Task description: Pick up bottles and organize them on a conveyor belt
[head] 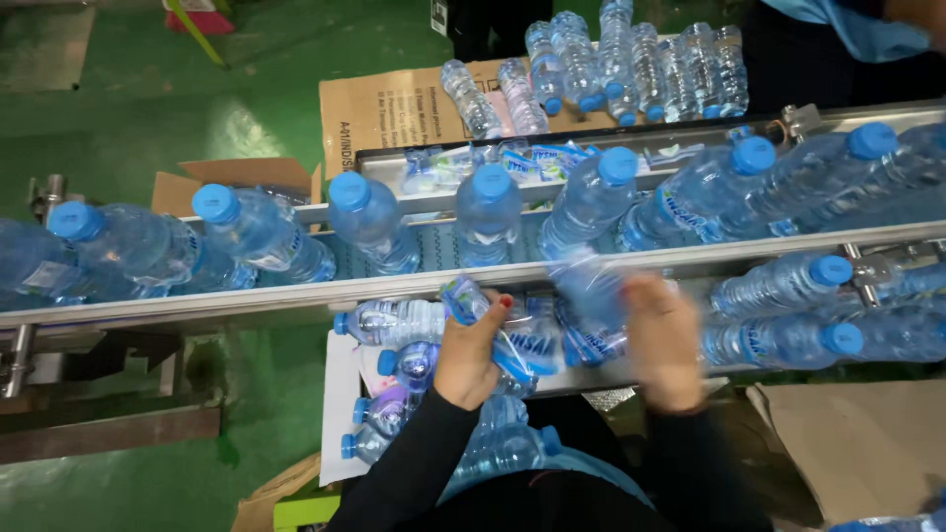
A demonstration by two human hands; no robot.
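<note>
Looking down the line, we found our left hand (471,347) clenched on a crumpled blue-and-white label sleeve (463,296), held just below the near rail (296,292) of the conveyor (434,251). Our right hand (662,340) was motion-blurred beside a clear water bottle (589,296) at that rail; we could not tell whether its grip had closed. We judged the risks as follows: a hasty, unconfirmed grip could let the bottle slip among the loose bottles (394,320) below, and a sleeve could catch an upright conveyor bottle (488,212) and topple it.
</note>
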